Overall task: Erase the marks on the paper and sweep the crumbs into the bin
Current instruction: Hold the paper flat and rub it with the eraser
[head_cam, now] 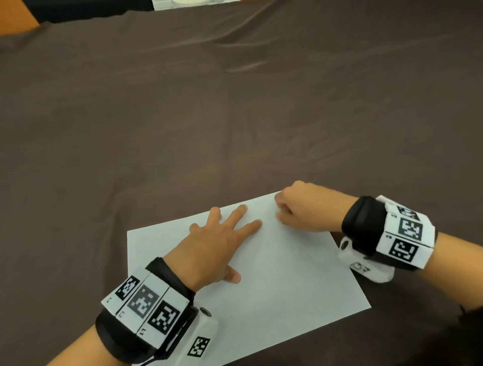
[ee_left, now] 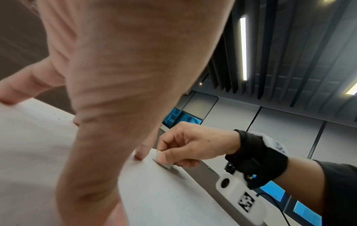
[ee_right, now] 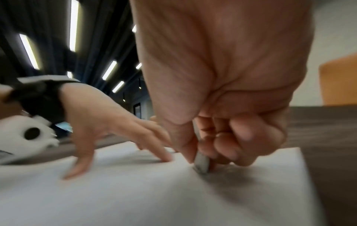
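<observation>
A white sheet of paper (head_cam: 274, 282) lies askew on the brown cloth near me. My left hand (head_cam: 222, 240) lies flat on it with fingers spread, pressing it down. My right hand (head_cam: 295, 206) is at the sheet's far right corner and pinches a small white eraser (ee_right: 201, 164), whose grey tip touches the paper. From the left wrist view the eraser (ee_left: 162, 160) shows between thumb and fingers on the paper (ee_left: 164, 195). Faint small specks (head_cam: 156, 232) dot the sheet near its far left edge. No bin is in view.
A brown tablecloth (head_cam: 235, 104) covers the table all around the sheet. At the far left an orange chair back (head_cam: 15, 18) shows, and a white object (head_cam: 190, 3) sits at the far table edge.
</observation>
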The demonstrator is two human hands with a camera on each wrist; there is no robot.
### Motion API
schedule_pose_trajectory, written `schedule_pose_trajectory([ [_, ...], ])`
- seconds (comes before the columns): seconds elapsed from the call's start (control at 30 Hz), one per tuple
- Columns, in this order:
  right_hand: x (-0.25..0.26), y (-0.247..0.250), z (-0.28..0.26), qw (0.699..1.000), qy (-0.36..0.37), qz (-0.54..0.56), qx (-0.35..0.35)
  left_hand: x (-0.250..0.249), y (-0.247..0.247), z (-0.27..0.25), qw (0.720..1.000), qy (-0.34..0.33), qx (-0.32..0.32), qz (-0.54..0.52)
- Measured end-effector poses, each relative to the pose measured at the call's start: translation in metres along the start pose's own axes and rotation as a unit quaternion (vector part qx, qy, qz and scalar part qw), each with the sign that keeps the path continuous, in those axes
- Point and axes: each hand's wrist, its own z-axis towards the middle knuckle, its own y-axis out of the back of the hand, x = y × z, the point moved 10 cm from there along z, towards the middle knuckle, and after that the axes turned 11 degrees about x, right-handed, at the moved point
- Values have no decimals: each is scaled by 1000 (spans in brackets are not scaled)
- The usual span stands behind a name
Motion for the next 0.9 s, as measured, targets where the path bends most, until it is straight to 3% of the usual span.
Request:
schedule_pose_trajectory([
  [0.1,-4,9,3,999,-18,3,-29,0,-1,1,1000,1,-4,2],
  [0.23,19,-9,7,999,26,11,-19,0,-2,2,1000,4,-11,21],
  [0.37,-5,15,11,997,-28,30,-58,0,-3,3,1000,0,-8,18],
  [0.53,29,0,15,999,21,22,-44,0,-3,5,999,3,-13,32],
  [0.67,15,13,19,998,-5,38,-54,1,-5,5,1000,4,-4,24],
  [0.8,45,5,22,997,29,34,-58,0,-4,5,1000,-1,-7,31],
  [0.9,30,14,26,996,7,52,-69,-1,-5,4,999,-2,-7,33],
])
